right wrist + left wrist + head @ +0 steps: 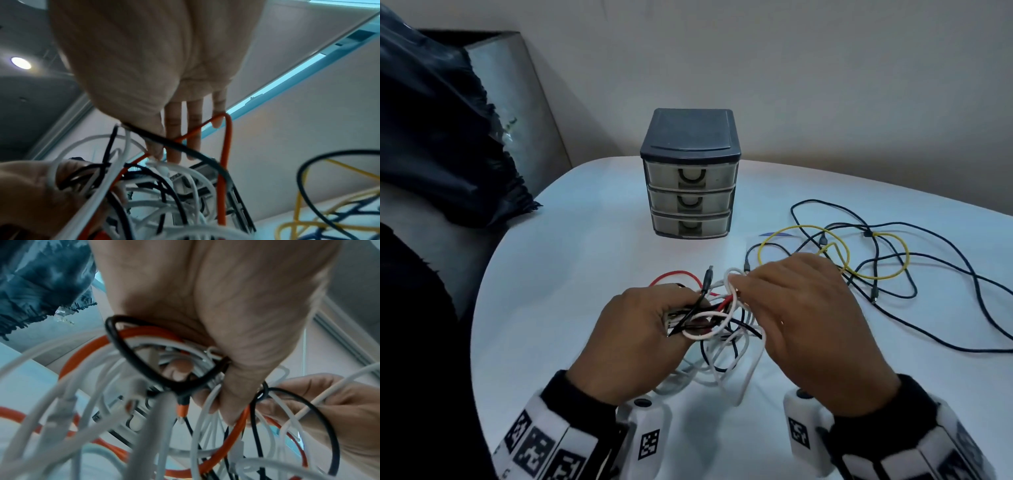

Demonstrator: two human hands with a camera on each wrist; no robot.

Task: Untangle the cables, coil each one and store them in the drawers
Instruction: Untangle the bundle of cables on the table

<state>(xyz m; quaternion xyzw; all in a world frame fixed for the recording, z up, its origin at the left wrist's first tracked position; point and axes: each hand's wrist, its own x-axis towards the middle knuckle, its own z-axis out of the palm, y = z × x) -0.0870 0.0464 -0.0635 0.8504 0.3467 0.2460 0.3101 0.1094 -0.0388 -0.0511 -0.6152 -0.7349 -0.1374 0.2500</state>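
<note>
- White tabletop [592,260] carries the closed drawer unit [690,174] and a loose yellow-and-dark cable spread [873,253].
- Left hand [640,339] grips the red, white and black tangle [709,315] raised just above the table.
- Right hand [804,308] pinches a white loop [732,277], its other fingers straight.
- Better to feed one free end back through than pull and tighten knots.

Home room, white table [592,260], cushioned seat [517,113]
</note>
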